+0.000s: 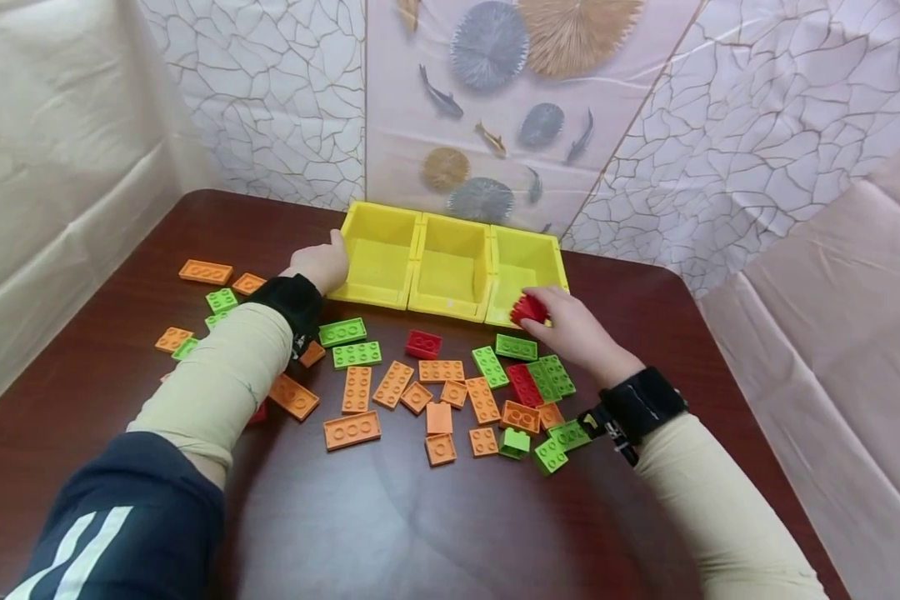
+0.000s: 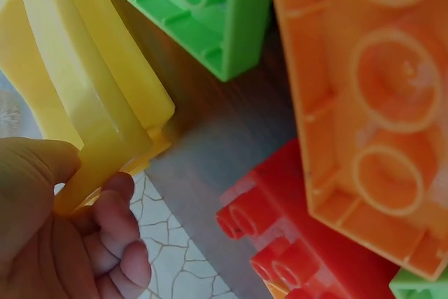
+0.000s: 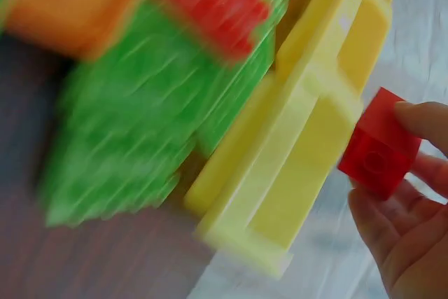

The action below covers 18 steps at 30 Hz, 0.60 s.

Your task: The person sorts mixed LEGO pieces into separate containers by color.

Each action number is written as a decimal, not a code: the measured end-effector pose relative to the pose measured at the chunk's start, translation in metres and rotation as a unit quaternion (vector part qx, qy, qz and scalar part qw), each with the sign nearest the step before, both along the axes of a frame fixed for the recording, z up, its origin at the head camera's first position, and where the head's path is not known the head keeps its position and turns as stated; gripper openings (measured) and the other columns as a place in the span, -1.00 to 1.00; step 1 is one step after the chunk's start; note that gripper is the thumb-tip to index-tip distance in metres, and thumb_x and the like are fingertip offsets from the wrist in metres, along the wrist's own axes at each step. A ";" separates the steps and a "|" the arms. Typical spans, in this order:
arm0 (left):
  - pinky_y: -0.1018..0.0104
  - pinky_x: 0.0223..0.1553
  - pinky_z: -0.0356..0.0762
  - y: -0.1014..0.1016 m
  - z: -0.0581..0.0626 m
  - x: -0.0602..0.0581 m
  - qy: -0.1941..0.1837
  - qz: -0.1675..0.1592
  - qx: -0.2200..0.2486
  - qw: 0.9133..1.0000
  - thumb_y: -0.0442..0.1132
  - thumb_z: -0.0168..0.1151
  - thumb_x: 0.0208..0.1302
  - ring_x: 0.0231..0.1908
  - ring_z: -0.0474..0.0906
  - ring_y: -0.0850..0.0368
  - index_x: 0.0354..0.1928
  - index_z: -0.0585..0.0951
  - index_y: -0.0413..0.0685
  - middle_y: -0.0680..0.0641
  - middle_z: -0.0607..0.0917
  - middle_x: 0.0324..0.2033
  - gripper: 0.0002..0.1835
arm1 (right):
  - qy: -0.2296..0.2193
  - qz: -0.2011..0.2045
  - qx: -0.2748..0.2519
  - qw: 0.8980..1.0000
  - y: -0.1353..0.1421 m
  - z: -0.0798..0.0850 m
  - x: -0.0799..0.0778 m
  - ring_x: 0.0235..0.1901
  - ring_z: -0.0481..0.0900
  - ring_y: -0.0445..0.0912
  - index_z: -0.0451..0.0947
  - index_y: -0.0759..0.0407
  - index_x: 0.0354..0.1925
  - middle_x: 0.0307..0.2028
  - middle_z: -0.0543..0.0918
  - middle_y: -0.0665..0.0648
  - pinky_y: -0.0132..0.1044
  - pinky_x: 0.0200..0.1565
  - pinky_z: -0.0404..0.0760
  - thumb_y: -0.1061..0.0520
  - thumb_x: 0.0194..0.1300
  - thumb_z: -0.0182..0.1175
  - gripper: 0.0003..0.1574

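My left hand [image 1: 321, 265] grips the left end of a yellow three-compartment box [image 1: 447, 309], thumb on one side of the rim and curled fingers on the other in the left wrist view. Between the thumb and fingers of my right hand [image 1: 579, 332] is a red toy brick [image 3: 381, 146], held over the front part of the box's right compartment. The insides of the compartments that show in the head view hold no bricks. Just in front of the box lie a red brick [image 1: 423, 344] and a green brick [image 1: 516, 347].
Orange bricks [image 1: 356, 389], green bricks [image 1: 489, 367] and another red brick [image 1: 524, 385] lie scattered over the dark brown table [image 1: 330, 525]. More bricks lie left of my left forearm, such as an orange one [image 1: 206, 272]. A patterned cloth [image 1: 292, 108] hangs behind.
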<state>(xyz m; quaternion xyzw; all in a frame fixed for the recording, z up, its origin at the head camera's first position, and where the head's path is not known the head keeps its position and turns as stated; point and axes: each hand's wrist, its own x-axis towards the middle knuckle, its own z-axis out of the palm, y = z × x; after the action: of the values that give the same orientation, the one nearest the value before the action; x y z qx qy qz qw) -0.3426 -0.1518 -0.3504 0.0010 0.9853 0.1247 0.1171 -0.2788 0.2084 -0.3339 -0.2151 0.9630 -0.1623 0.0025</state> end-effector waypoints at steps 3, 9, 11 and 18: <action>0.02 0.00 0.33 -0.003 0.001 0.002 -0.005 0.016 0.024 1.000 -0.15 -0.48 0.50 -0.16 0.40 -0.16 0.40 -0.27 -0.27 -0.27 0.44 -0.28 -0.43 | 0.019 0.047 0.016 0.999 -0.034 -0.001 -0.008 -0.01 0.45 0.07 0.29 0.26 0.27 0.06 0.47 0.26 -0.05 -0.04 0.46 0.04 0.29 0.18 -0.34; 0.06 0.00 0.30 0.000 0.000 -0.001 -0.009 0.056 0.069 0.996 -0.03 -0.64 0.49 -0.16 0.39 -0.14 0.37 -0.01 -0.24 -0.22 0.41 -0.34 -0.43 | 0.080 0.072 0.060 0.992 -0.079 -0.002 -0.031 0.01 0.46 0.07 0.31 0.23 0.26 0.05 0.50 0.23 -0.08 0.02 0.44 -0.01 0.29 0.17 -0.34; 0.07 -0.01 0.30 0.001 0.000 -0.003 -0.009 0.061 0.073 0.995 -0.02 -0.67 0.48 -0.18 0.39 -0.14 0.36 0.00 -0.23 -0.21 0.41 -0.35 -0.42 | 0.089 0.057 0.062 0.992 -0.086 -0.001 -0.041 0.04 0.45 0.09 0.32 0.24 0.25 0.07 0.50 0.24 -0.06 0.06 0.41 0.01 0.28 0.18 -0.35; 0.06 -0.01 0.31 -0.001 -0.001 -0.005 -0.026 0.031 0.022 0.999 -0.09 -0.53 0.51 -0.17 0.39 -0.13 0.40 -0.35 -0.22 -0.20 0.40 -0.32 -0.41 | 0.064 0.039 0.075 0.994 -0.094 -0.010 -0.062 0.01 0.46 0.10 0.31 0.25 0.24 0.08 0.48 0.27 -0.05 0.06 0.41 0.03 0.27 0.19 -0.36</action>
<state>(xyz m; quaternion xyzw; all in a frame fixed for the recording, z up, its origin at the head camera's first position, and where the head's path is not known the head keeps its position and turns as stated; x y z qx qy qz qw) -0.3475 -0.1530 -0.3516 -0.0299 0.9785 0.1494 0.1390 -0.3408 0.1141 -0.3440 -0.2618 0.9615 -0.0747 -0.0369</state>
